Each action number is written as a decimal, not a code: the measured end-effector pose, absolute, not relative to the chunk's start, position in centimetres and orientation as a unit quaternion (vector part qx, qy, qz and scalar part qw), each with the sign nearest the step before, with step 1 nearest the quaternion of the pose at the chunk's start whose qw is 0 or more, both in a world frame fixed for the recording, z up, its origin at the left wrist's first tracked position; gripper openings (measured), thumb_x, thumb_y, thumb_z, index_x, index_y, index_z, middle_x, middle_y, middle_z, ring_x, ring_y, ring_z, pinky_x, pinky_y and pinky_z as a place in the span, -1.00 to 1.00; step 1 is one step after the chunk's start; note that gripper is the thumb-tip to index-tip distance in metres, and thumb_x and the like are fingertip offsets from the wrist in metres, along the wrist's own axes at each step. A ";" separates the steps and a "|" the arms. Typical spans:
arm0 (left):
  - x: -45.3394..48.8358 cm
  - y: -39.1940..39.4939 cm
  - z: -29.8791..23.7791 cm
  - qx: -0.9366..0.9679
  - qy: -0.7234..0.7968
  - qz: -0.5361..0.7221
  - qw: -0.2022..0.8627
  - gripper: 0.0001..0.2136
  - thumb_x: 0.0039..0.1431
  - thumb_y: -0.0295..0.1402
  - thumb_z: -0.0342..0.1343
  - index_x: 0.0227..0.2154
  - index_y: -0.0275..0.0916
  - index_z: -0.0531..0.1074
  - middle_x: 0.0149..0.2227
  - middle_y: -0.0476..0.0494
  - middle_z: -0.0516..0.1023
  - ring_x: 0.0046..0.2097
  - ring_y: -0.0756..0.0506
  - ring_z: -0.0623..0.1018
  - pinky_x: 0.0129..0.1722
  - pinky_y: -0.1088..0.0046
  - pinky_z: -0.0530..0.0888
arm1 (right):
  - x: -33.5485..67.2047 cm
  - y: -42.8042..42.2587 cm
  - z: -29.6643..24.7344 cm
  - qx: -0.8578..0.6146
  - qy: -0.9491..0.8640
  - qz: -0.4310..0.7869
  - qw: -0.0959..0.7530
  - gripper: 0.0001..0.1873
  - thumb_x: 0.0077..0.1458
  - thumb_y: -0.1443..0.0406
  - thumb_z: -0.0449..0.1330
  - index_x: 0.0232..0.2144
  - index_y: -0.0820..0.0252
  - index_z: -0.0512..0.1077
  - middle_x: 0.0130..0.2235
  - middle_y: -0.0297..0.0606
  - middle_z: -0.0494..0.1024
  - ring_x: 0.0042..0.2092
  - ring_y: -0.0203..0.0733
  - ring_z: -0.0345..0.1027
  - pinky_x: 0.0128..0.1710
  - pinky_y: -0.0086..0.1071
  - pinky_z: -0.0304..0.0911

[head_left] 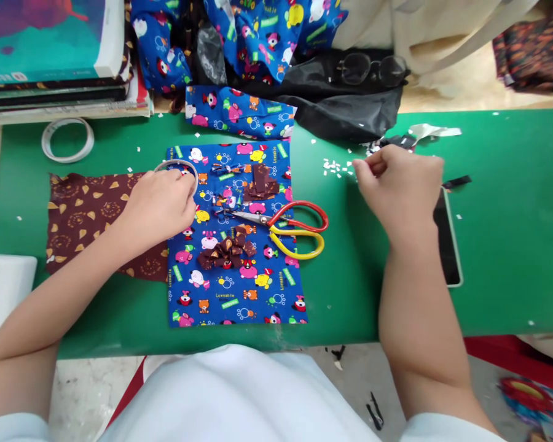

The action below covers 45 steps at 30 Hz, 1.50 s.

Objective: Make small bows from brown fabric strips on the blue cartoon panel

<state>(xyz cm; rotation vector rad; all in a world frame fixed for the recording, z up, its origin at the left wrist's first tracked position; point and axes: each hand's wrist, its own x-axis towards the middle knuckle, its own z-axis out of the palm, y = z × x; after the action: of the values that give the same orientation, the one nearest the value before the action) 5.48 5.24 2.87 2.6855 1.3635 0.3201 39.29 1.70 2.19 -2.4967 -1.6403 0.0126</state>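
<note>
My left hand [163,199] is closed on a roll of tape [197,178], whose rim shows above the fingers, over the left edge of a blue printed cloth [235,310]. My right hand [399,187] hovers at the right with thumb and fingertips pinched together; what they hold, if anything, is too small to make out. Small white bits [334,166] lie beside its fingertips. On the blue cloth rest scissors [267,220] with red and yellow handles, a pile of small brown cloth pieces [228,248], stacked brown strips [260,183] and blue cloth scraps [225,199].
Brown printed cloth [96,209] lies under my left forearm. Another tape roll [91,138] and stacked books [59,92] are at the back left. A folded blue cloth [239,113], black bag [345,107] and glasses [354,69] sit behind. A phone [449,245] lies beside my right forearm.
</note>
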 end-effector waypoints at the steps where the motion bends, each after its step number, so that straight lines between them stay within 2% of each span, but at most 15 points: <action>1: 5.6 5.3 3.1 0.885 0.449 0.106 0.064 -0.88 0.03 -0.33 0.06 -0.55 -0.24 0.33 -0.57 -0.09 0.39 -0.48 -0.10 0.43 -0.38 0.35 0.37 | 39.3 1.7 2.2 -0.835 -0.545 0.009 0.074 -0.90 0.06 0.31 0.22 -0.38 0.25 0.49 -0.34 -0.07 0.61 -0.35 -0.15 0.38 -0.38 -0.34 0.00; 4: 6.2 5.5 3.9 0.873 0.441 0.173 0.119 -0.87 0.13 -0.31 0.06 -0.48 -0.22 0.36 -0.56 -0.05 0.41 -0.53 -0.03 0.39 -0.45 0.41 0.34 | 39.1 1.6 2.1 -0.831 -0.551 0.015 0.069 -0.84 0.06 0.32 0.21 -0.31 0.29 0.54 -0.32 -0.06 0.62 -0.31 -0.13 0.42 -0.35 -0.33 0.05; 8: 7.1 5.2 3.2 0.802 0.429 0.346 0.232 -0.79 0.27 -0.16 0.00 -0.32 -0.19 0.38 -0.39 -0.04 0.51 -0.37 0.00 0.52 -0.34 0.45 0.44 | 39.0 1.7 2.0 -0.836 -0.545 -0.008 0.069 -0.74 0.07 0.39 0.16 -0.18 0.27 0.56 -0.29 -0.06 0.63 -0.24 -0.06 0.46 -0.33 -0.30 0.07; 12: 7.5 4.5 0.8 0.769 0.424 0.385 0.285 -0.69 0.22 -0.05 0.04 -0.15 -0.16 0.30 -0.33 -0.03 0.54 -0.27 -0.01 0.57 -0.26 0.43 0.51 | 39.1 1.9 1.7 -0.825 -0.561 -0.005 0.067 -0.63 0.07 0.43 0.14 -0.05 0.31 0.53 -0.15 0.04 0.61 -0.12 -0.01 0.47 -0.23 -0.26 0.13; 14: 7.5 4.3 0.0 0.764 0.423 0.393 0.290 -0.63 0.21 -0.03 0.06 -0.05 -0.13 0.21 -0.32 -0.02 0.55 -0.26 -0.01 0.58 -0.25 0.42 0.52 | 39.1 1.8 1.8 -0.814 -0.577 -0.012 0.070 -0.64 0.10 0.42 0.12 -0.06 0.34 0.53 -0.13 0.07 0.60 -0.12 -0.01 0.46 -0.22 -0.26 0.14; 17: 7.2 4.3 -0.4 0.764 0.420 0.397 0.287 -0.60 0.23 -0.06 0.04 0.02 -0.09 0.14 -0.30 -0.03 0.55 -0.25 -0.02 0.58 -0.20 0.39 0.53 | 38.8 1.6 2.0 -0.813 -0.579 -0.017 0.069 -0.77 0.08 0.35 0.18 -0.24 0.34 0.58 -0.23 0.06 0.61 -0.19 -0.03 0.45 -0.27 -0.27 0.11; 20: 7.1 4.3 -0.3 0.773 0.405 0.395 0.287 -0.63 0.24 -0.10 0.04 0.03 -0.10 0.18 -0.27 -0.04 0.56 -0.23 -0.02 0.59 -0.17 0.39 0.53 | 38.4 1.2 2.3 -0.810 -0.579 -0.031 0.084 -0.84 0.06 0.27 0.23 -0.46 0.27 0.51 -0.33 0.01 0.61 -0.28 -0.09 0.43 -0.33 -0.28 0.09; 22: 7.0 4.3 -0.2 0.777 0.400 0.393 0.288 -0.65 0.24 -0.13 0.06 0.02 -0.11 0.22 -0.25 -0.04 0.58 -0.21 -0.02 0.60 -0.17 0.41 0.53 | 38.1 0.8 2.4 -0.771 -0.621 -0.029 0.138 -0.82 0.07 0.27 0.20 -0.54 0.21 0.43 -0.41 -0.07 0.58 -0.37 -0.17 0.39 -0.36 -0.31 0.12; 24: 7.0 4.2 -0.2 0.774 0.408 0.392 0.284 -0.65 0.24 -0.14 0.07 0.02 -0.11 0.24 -0.23 -0.06 0.59 -0.20 -0.03 0.60 -0.17 0.42 0.53 | 37.9 0.4 2.5 -0.678 -0.705 0.023 0.206 -0.81 0.07 0.24 0.20 -0.54 0.16 0.38 -0.49 -0.19 0.52 -0.46 -0.25 0.34 -0.41 -0.35 0.16; 26: 7.0 4.1 -0.3 0.770 0.422 0.388 0.280 -0.64 0.24 -0.13 0.07 0.03 -0.12 0.24 -0.20 -0.08 0.60 -0.18 -0.05 0.61 -0.15 0.41 0.53 | 37.7 -0.1 2.5 -0.557 -0.789 0.119 0.232 -0.82 0.05 0.18 0.23 -0.49 0.13 0.39 -0.53 -0.28 0.49 -0.51 -0.30 0.32 -0.48 -0.40 0.20; 28: 7.0 4.0 -0.3 0.768 0.422 0.391 0.282 -0.63 0.23 -0.15 0.08 0.05 -0.13 0.23 -0.19 -0.08 0.60 -0.16 -0.05 0.61 -0.14 0.41 0.53 | 37.4 -0.8 2.5 -0.477 -0.829 0.193 0.217 -0.80 0.01 0.14 0.27 -0.41 0.12 0.41 -0.49 -0.29 0.51 -0.51 -0.29 0.35 -0.53 -0.41 0.23; 31: 7.0 3.9 -0.3 0.764 0.400 0.416 0.290 -0.64 0.22 -0.25 0.12 0.04 -0.13 0.24 -0.20 -0.05 0.62 -0.17 -0.02 0.61 -0.13 0.44 0.53 | 36.7 -1.8 2.6 -0.457 -0.844 0.217 0.177 -0.68 -0.04 0.12 0.29 -0.26 0.13 0.39 -0.37 -0.23 0.54 -0.43 -0.19 0.41 -0.49 -0.35 0.30; 36: 7.1 4.1 -0.4 0.758 0.369 0.451 0.293 -0.71 0.20 -0.33 0.15 -0.02 -0.14 0.32 -0.21 -0.03 0.62 -0.18 -0.01 0.62 -0.16 0.49 0.56 | 35.4 -3.1 3.1 -0.486 -0.849 0.206 0.037 -0.62 0.00 0.36 0.09 -0.07 0.17 0.31 -0.12 -0.17 0.54 -0.25 -0.12 0.49 -0.35 -0.32 0.35; 39: 7.1 4.3 -0.7 0.759 0.351 0.469 0.285 -0.72 0.19 -0.33 0.16 -0.03 -0.11 0.34 -0.21 0.00 0.61 -0.20 0.01 0.62 -0.20 0.54 0.57 | 35.3 -3.1 3.3 -0.499 -0.849 0.173 -0.002 -0.60 -0.03 0.43 0.02 -0.08 0.18 0.30 -0.12 -0.17 0.55 -0.26 -0.13 0.50 -0.36 -0.34 0.34; 45: 7.2 4.5 -0.8 0.748 0.340 0.490 0.291 -0.89 0.21 -0.40 0.13 -0.20 -0.16 0.41 -0.30 0.02 0.57 -0.31 0.07 0.60 -0.28 0.60 0.56 | 36.4 -2.2 3.0 -0.466 -0.875 0.107 0.072 -0.77 -0.03 0.40 0.05 -0.26 0.16 0.33 -0.18 -0.18 0.57 -0.32 -0.14 0.49 -0.41 -0.34 0.35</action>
<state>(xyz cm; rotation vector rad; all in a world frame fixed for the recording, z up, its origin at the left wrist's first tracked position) 7.15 4.50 -0.79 1.9945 0.9061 1.3068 36.41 -2.24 2.95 -1.4015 -2.6293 0.3203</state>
